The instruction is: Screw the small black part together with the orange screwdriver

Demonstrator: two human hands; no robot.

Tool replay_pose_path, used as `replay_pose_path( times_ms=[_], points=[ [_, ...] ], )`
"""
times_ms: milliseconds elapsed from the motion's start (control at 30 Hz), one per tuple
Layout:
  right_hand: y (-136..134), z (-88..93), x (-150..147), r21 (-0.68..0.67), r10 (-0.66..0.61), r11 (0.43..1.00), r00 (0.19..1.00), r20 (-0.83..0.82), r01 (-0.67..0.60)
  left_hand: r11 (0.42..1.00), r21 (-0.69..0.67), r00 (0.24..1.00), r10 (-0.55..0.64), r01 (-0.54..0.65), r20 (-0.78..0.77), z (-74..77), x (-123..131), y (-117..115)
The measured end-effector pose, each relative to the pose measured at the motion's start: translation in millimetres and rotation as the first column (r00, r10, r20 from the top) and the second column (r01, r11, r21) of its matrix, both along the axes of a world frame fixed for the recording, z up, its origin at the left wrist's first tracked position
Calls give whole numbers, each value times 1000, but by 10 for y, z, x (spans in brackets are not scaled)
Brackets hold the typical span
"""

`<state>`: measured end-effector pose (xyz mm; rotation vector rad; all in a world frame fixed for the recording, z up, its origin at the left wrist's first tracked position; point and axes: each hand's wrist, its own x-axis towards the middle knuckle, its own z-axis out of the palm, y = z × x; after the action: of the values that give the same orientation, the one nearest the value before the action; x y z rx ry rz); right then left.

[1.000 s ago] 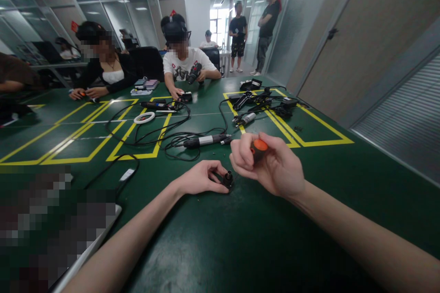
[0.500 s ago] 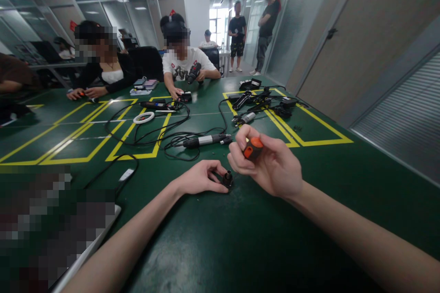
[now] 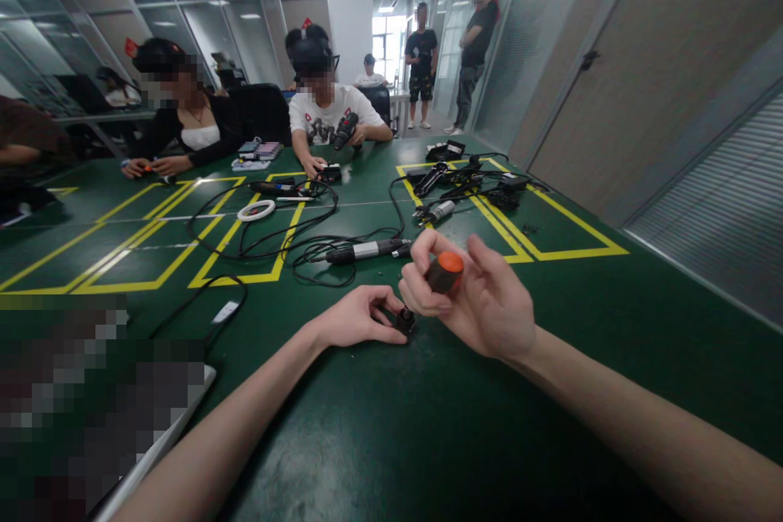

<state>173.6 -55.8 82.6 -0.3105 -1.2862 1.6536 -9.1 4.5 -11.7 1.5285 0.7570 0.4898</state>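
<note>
My left hand [image 3: 360, 316] rests on the green table, its thumb and fingers closed around a small black round part [image 3: 405, 320] with a raised collar. Just to the right and above that part is my right hand [image 3: 474, 294], gripping a screwdriver [image 3: 445, 272] by its stubby dark grey handle with an orange end. The orange end faces me. My fingers hide the screwdriver's shaft, so I cannot tell whether its tip touches the black part. The right thumb is lifted off the handle.
Beyond my hands lies a grey and black corded tool [image 3: 367, 250] with looped cable. Further right are a silver motor-like piece [image 3: 441, 212] and a tangle of black cables [image 3: 505, 194]. A white ring [image 3: 255, 210] lies left. Across the table a co-worker holds a drill [image 3: 346, 130].
The screwdriver's handle has turned in my right hand, and the thumb has come away from it. The right hand has shifted slightly left. My left hand stays on the black part.
</note>
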Motion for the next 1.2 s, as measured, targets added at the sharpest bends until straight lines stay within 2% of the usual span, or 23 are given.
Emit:
replay_pose_path(
  times_ms=[267,433,567,867,1200],
  points=[
    [13,3,10,-6,-38,999,999,12,38,1000,28,1000,-11,11,-2,-19,-3,5],
    [35,19,16,-46,-2,999,999,41,4,998,49,999,-47,46,19,-21,-2,14],
    [21,3,17,-34,-8,999,1000,29,9,999,33,1000,-24,23,11,-19,1,9],
    [20,-10,14,14,-98,995,994,52,98,1000,15,1000,-17,17,12,-24,4,6],
    [-21,0,-29,-30,-46,999,999,-9,45,1000,-7,1000,-1,1,10,2,6,-7]
  ],
)
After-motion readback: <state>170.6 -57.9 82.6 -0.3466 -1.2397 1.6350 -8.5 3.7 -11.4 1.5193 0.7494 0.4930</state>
